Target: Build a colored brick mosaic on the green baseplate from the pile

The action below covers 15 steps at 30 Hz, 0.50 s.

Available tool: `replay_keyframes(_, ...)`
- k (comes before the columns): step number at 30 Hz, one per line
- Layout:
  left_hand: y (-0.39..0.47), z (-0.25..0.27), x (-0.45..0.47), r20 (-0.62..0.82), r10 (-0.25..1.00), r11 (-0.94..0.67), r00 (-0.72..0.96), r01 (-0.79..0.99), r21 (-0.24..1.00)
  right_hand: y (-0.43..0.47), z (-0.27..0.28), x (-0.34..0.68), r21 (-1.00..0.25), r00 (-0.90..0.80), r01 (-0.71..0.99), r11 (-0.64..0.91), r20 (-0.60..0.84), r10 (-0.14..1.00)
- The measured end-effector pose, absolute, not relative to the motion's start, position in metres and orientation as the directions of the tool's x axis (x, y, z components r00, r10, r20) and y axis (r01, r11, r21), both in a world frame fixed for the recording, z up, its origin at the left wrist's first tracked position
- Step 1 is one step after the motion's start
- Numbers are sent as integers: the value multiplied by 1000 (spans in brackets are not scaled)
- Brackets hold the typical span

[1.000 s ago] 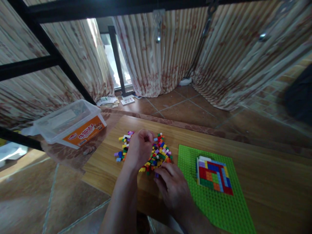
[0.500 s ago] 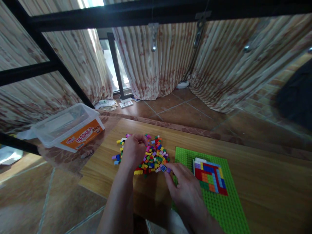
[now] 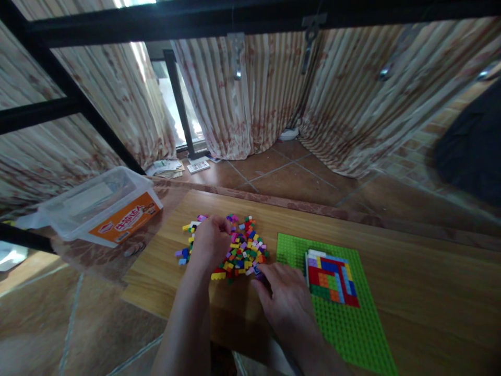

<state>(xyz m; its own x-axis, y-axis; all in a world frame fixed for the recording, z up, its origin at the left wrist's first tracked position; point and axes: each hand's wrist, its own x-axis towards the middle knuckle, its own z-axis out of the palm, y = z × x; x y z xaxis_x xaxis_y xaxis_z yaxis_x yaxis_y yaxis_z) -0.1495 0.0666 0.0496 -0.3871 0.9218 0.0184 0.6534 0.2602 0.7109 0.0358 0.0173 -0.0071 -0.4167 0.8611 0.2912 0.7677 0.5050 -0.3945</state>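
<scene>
Small coloured building bricks (image 3: 246,253) lie in a loose pile on the wooden table. My left hand (image 3: 213,237) reaches over the left side of the pile, fingers curled and bent together; whatever is at their tips is hidden. At the pile's near right edge, my right hand (image 3: 287,295) has thumb and forefinger closed around a small purple brick (image 3: 260,275), mostly covered by the fingers. A dark blue brick shows right by these fingertips. Right of that hand lies a green studded baseplate (image 3: 344,331), carrying a flat multicoloured block of joined bricks (image 3: 332,278).
A clear plastic tub (image 3: 136,180) with an orange label stands on the floor to the left of the table (image 3: 422,292). Papers (image 3: 166,168) lie by the window. Striped curtains (image 3: 270,99) hang behind, and a black metal frame (image 3: 176,26) crosses the top.
The view has shifted slightly, moving everything a little left. My right hand's fingers have closed further over the purple brick, covering more of it. My left hand stays over the pile.
</scene>
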Motion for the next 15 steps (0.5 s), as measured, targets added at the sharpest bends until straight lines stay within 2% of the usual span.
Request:
replay_keyframes(6, 67, 41, -151, 103, 877, 220, -469, 583, 782, 17, -7, 35, -432, -385, 763, 481, 294, 875)
replay_keyframes(15, 71, 32, -149, 160, 894, 55, -418, 457, 888, 18, -11, 23, -459, -338, 770, 444, 297, 893)
